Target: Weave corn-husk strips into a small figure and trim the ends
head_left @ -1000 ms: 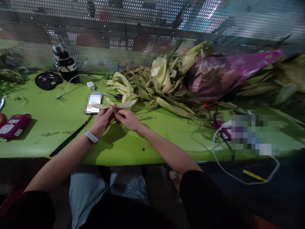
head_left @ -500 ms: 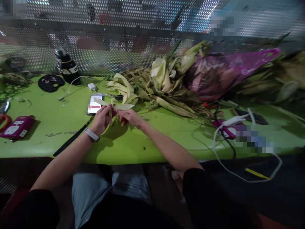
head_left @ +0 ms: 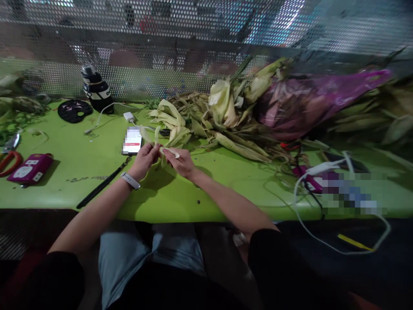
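Pale corn husk strips [head_left: 157,135] are pinched between my two hands, above the green tabletop. My left hand [head_left: 146,160], with a light watch on its wrist, is closed on them, its fingertips almost meeting those of the other hand. My right hand [head_left: 181,163] is closed on the same strips from the right, and a pale end sticks out past its thumb. Just behind the left hand lies a lit phone [head_left: 132,140] with a black strap [head_left: 102,184]. A heap of dry and pale corn husks [head_left: 222,103] lies beyond my hands to the right.
A purple plastic bag [head_left: 290,105] rests against the heap. To the left are a purple box [head_left: 31,168], orange-handled scissors [head_left: 11,161], a black fan-like disc [head_left: 75,111] and a dark bottle [head_left: 97,90]. White cables [head_left: 298,215] hang over the right front edge. Perforated metal mesh [head_left: 193,43] stands behind.
My right hand has drawn in, its extended finger now curled and its thumb pressing on the strips. The husk ends have shifted, some now pointing up. The whole view has shifted slightly.
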### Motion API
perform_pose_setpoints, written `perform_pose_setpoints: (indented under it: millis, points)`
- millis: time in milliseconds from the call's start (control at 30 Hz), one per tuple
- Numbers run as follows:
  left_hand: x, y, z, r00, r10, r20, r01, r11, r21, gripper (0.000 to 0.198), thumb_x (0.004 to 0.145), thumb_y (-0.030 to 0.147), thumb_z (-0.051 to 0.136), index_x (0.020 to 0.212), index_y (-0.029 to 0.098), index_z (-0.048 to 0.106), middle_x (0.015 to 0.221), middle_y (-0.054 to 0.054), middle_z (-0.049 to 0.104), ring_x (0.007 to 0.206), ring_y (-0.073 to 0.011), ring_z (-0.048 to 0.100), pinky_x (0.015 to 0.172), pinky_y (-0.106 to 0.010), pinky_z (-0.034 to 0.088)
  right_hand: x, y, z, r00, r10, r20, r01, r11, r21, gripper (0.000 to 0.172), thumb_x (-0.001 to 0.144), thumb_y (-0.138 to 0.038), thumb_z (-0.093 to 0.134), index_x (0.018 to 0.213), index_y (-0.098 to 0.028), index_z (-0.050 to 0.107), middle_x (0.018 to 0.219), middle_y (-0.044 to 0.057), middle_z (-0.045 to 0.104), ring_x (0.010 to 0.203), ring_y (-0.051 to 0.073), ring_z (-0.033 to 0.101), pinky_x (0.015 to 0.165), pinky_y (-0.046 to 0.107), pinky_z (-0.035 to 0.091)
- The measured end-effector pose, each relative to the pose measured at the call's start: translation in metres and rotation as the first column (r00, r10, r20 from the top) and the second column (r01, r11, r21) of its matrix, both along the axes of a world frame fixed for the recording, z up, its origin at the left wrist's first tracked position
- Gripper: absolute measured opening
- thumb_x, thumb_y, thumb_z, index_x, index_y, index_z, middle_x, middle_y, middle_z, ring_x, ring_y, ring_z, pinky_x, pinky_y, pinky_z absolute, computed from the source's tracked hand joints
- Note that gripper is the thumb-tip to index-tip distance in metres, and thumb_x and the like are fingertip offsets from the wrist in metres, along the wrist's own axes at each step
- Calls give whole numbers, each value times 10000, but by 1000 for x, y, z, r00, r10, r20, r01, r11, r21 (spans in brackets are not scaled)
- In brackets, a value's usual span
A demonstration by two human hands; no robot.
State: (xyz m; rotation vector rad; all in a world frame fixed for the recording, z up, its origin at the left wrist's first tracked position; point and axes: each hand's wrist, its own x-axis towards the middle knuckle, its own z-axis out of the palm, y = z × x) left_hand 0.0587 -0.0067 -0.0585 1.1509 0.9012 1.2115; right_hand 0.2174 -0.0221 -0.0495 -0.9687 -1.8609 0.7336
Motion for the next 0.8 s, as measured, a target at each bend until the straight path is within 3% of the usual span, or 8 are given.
perform_pose_setpoints:
  millis: [133,233,367,433,533,633,800]
  points:
    - [-6,1,3,999,12,-31,-12,1000,-1,311,776,416,747,775,150,586,588,38,507,488,-38,410,447,-167,284,2,-2,1,1000,-14,-6,14,999,33,477,911,-579,457,618,-208,524,582,-1,517,563,126,471,600,281,378]
    - [-12,2,5,998,-20,-57,18,999,-29,306,772,411,749,755,148,594,588,24,530,486,-41,416,442,-164,288,11,7,1,978,-24,-207,1,994,-112,496,866,-639,505,657,-195,578,578,-5,538,518,110,471,536,267,382]
    - [-14,2,8,993,-110,-33,105,987,-119,294,811,443,686,819,152,641,636,-10,585,524,-72,490,455,-176,335,26,28,2,856,-219,-468,43,933,-358,694,909,-730,214,609,-195,538,531,9,522,462,102,465,475,261,383]
    - [-14,1,8,990,-134,-46,127,983,-129,291,806,443,688,810,155,644,632,-12,585,525,-81,503,450,-183,331,29,35,3,843,-291,-453,71,894,-443,665,884,-751,294,653,-190,567,554,12,552,471,99,490,446,247,367]
    - [-13,-1,7,981,-176,-83,167,981,-103,300,807,458,689,811,160,650,612,-3,561,501,-79,475,439,-192,306,22,35,3,906,-189,-378,-47,844,-535,602,819,-761,454,727,-184,602,569,-2,577,430,76,452,390,230,291]
    - [-13,-2,9,961,-223,-165,217,975,-53,334,828,475,668,737,157,625,551,14,497,458,-62,384,422,-199,240,11,28,2,895,-91,-436,-159,849,-505,507,730,-689,649,696,-190,568,520,-51,521,394,52,380,382,218,264]
    - [-13,-2,13,972,-99,-213,119,989,83,354,811,446,698,643,163,568,510,52,355,456,-53,264,424,-217,163,3,26,-4,823,-147,-548,-100,914,-394,440,706,-568,732,616,-184,536,522,-46,539,450,61,469,455,208,365]
